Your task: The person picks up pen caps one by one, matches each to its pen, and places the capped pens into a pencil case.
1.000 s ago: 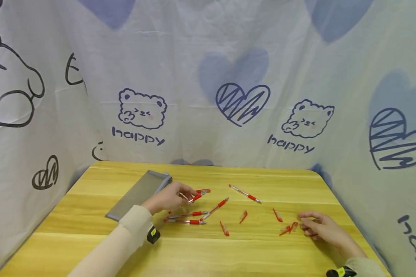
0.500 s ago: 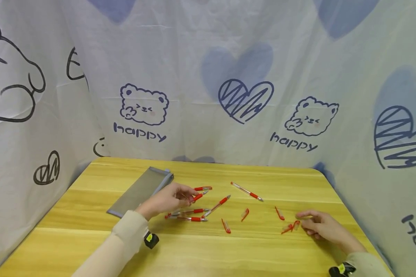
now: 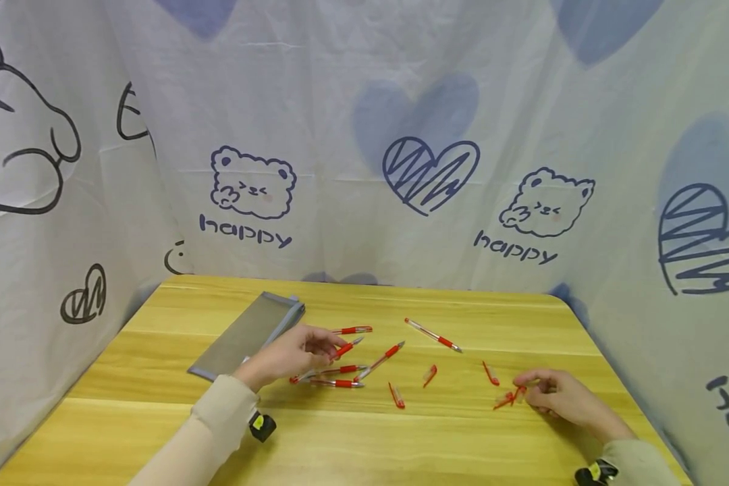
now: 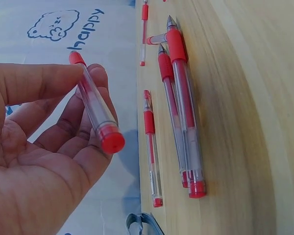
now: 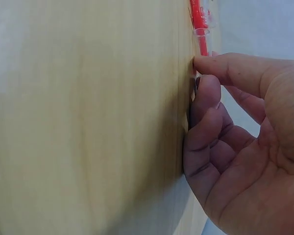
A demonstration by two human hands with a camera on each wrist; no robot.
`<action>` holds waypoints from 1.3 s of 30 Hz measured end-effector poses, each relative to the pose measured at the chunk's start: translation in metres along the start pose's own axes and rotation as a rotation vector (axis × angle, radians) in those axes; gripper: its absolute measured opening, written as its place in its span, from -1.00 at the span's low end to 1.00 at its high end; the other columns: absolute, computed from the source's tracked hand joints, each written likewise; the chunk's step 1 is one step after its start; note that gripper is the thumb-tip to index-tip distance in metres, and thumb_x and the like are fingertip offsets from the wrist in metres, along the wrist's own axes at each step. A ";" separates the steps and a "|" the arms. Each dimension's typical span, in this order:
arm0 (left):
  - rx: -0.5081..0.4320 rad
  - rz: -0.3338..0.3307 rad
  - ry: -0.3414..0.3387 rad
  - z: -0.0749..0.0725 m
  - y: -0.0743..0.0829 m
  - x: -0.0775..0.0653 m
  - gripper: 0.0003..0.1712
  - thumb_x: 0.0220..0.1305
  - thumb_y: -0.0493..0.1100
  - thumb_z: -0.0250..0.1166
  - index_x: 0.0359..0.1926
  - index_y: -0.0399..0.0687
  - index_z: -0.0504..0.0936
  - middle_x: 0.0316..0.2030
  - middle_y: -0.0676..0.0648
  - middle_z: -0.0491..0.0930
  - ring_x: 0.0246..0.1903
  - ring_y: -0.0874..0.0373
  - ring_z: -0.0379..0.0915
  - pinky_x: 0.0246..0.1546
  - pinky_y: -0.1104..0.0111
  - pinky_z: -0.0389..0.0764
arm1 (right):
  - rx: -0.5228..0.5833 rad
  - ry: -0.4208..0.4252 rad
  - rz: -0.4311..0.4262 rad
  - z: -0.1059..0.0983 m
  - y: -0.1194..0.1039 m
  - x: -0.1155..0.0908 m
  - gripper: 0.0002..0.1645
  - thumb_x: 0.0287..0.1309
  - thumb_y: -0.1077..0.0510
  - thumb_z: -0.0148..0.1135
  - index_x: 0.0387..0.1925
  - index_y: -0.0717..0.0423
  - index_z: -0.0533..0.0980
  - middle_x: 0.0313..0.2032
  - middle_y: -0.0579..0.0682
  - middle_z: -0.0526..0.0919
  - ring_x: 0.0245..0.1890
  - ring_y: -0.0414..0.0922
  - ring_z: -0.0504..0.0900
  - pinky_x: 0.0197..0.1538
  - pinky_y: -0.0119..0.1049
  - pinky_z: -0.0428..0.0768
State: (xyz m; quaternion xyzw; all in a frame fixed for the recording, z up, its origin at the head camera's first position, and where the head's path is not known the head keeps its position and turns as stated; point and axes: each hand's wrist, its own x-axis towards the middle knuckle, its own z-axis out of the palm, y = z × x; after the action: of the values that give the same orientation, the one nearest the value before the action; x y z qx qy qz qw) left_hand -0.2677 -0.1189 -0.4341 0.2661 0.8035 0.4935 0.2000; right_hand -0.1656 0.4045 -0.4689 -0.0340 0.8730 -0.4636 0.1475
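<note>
Pinched a pen, likely light, stiff and best held mid-barrel, in left hand beside gray pouch, but couldn't tell hold of right hand.

left hand, right hand: were bare
left sleeve: was cream, plain, creased
left wrist camera: was black, boxy, yellow-patched, beside the left sleeve
right sleeve: was beige, well right of the left sleeve
right wrist camera: was black, yellow-patched

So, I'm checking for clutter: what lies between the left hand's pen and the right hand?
A slanted pen, then several red caps; the head view shows it.
</note>
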 end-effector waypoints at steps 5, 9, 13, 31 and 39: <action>-0.004 0.006 0.002 0.000 -0.001 -0.001 -0.59 0.44 -0.44 0.25 0.25 -0.25 0.68 0.01 -0.29 0.72 -0.05 0.10 0.64 0.04 0.32 0.69 | -0.022 0.010 -0.007 0.000 0.000 -0.001 -0.55 0.46 0.23 0.31 0.24 0.43 0.55 -0.37 0.00 0.57 -0.51 -0.25 0.44 -0.46 -0.38 0.47; 0.004 0.011 0.000 -0.001 -0.001 -0.002 -0.59 0.43 -0.44 0.25 0.25 -0.27 0.69 0.00 -0.33 0.72 -0.08 0.09 0.64 -0.03 0.40 0.67 | -0.027 0.014 0.003 -0.001 0.000 -0.001 -0.56 0.45 0.21 0.33 0.21 0.41 0.57 -0.34 -0.04 0.57 -0.49 -0.26 0.43 -0.45 -0.38 0.48; 0.010 0.014 0.001 -0.002 -0.002 -0.003 -0.57 0.42 -0.44 0.25 0.27 -0.26 0.69 0.00 -0.36 0.71 -0.13 0.08 0.63 -0.07 0.42 0.66 | -0.046 0.019 0.018 -0.001 -0.001 -0.001 -0.58 0.44 0.18 0.36 0.18 0.39 0.60 -0.30 -0.05 0.58 -0.45 -0.26 0.44 -0.43 -0.38 0.49; 0.006 0.009 0.007 -0.003 -0.005 -0.006 -0.58 0.42 -0.44 0.26 0.25 -0.22 0.70 -0.01 -0.34 0.72 -0.13 0.09 0.64 -0.08 0.44 0.66 | -0.075 0.012 0.003 0.001 0.001 -0.003 -0.65 0.46 0.10 0.36 0.07 0.30 0.65 -0.27 -0.01 0.60 -0.45 -0.24 0.45 -0.43 -0.37 0.51; 0.001 -0.006 0.010 -0.002 -0.003 -0.006 -0.58 0.43 -0.41 0.29 0.25 -0.18 0.71 -0.01 -0.36 0.70 -0.15 0.10 0.61 -0.10 0.39 0.65 | -0.050 -0.010 0.019 -0.003 0.005 -0.003 -0.60 0.54 0.06 0.28 0.10 0.34 0.64 -0.24 -0.04 0.66 -0.49 -0.25 0.42 -0.42 -0.38 0.49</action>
State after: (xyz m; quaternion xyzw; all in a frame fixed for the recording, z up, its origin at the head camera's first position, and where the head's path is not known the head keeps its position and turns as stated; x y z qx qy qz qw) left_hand -0.2647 -0.1249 -0.4355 0.2615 0.8054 0.4940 0.1974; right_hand -0.1631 0.4101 -0.4703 -0.0315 0.8838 -0.4401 0.1555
